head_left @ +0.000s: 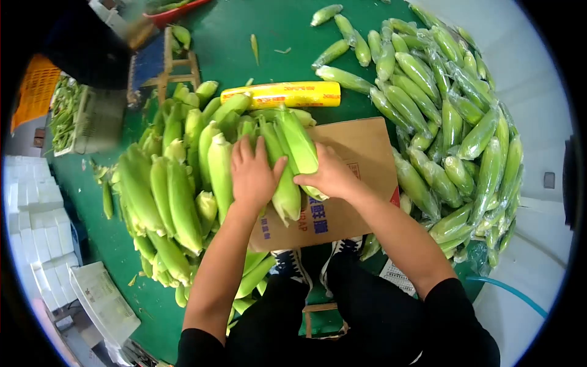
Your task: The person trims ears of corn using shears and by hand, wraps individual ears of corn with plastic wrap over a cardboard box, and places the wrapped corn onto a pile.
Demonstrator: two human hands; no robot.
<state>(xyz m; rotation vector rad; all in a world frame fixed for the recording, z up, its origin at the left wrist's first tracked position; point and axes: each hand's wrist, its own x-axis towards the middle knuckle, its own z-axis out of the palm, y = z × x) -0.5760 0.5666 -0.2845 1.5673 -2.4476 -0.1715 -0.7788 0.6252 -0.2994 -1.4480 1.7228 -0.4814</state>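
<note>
Husked green corn ears (183, 205) lie in a big pile at the left, some reaching onto a flat cardboard box (361, 144). My left hand (254, 174) rests on the ears at the pile's right edge, fingers spread, thumb apart. In my right hand (330, 174) is a green corn ear (296, 140), gripped near its lower end above the cardboard. Another ear (284, 199) lies between the two hands. A yellow roll of film (281, 95) lies just beyond them.
Film-wrapped corn (422, 92) forms a large heap at the right. White foam trays (40, 220) are stacked at the far left, near a pale crate (104, 300). A small stool (180, 70) stands behind the pile. Part of a person in dark clothing (88, 43) shows upper left.
</note>
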